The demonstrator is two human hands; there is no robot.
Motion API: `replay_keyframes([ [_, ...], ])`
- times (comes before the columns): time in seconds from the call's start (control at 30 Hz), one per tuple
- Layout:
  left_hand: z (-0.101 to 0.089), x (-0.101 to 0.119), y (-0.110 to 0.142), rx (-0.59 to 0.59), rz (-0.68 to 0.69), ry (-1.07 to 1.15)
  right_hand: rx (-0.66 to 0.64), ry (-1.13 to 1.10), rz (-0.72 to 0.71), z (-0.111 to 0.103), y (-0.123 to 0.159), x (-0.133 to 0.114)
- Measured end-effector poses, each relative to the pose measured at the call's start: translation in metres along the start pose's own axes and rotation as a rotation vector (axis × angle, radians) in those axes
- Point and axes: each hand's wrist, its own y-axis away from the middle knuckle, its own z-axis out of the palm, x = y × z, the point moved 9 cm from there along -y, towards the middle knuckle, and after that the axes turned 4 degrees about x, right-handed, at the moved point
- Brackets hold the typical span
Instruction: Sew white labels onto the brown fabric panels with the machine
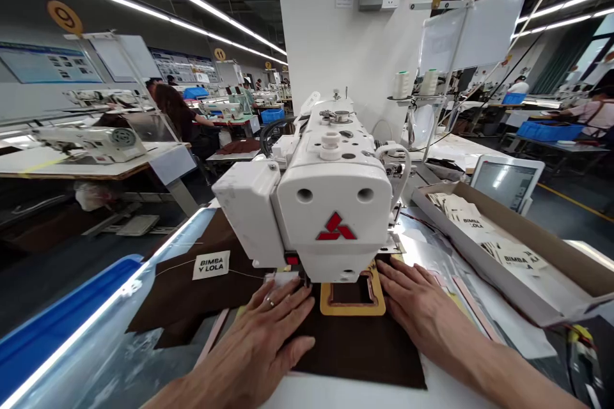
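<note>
Dark brown fabric [357, 348] lies flat under the head of a white sewing machine [330, 195]. My left hand [268, 332] rests on the fabric's left side, fingers stretched out, a ring on one finger. On the other side my right hand [422, 300] lies flat with its fingertips at the fabric's right edge. Between the hands a yellow clamp frame [352, 310] sits on the fabric below the machine head. The needle is hidden behind the head. Another brown piece [158, 307] to the left carries a white label [211, 265] reading BIMBA Y LOLA, with thread trailing from it.
At the right stands a cardboard box [542, 307] with several white labels [472, 220], and a tablet-like screen [503, 182] behind it. A blue bin [71, 326] is at the left edge. Thread cones [401, 85] stand behind the machine. A person [175, 108] sits farther back left.
</note>
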Motion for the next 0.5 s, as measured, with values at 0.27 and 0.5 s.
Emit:
replay_keyframes([
  [0.27,-0.008,-0.002,0.002,0.13,-0.031,-0.042,0.131,0.032,-0.053,-0.016,0.034,-0.014],
  [0.5,-0.025,0.04,0.04,0.177,0.171,-0.071,0.182,0.062,-0.118,-0.019,0.059,-0.02],
])
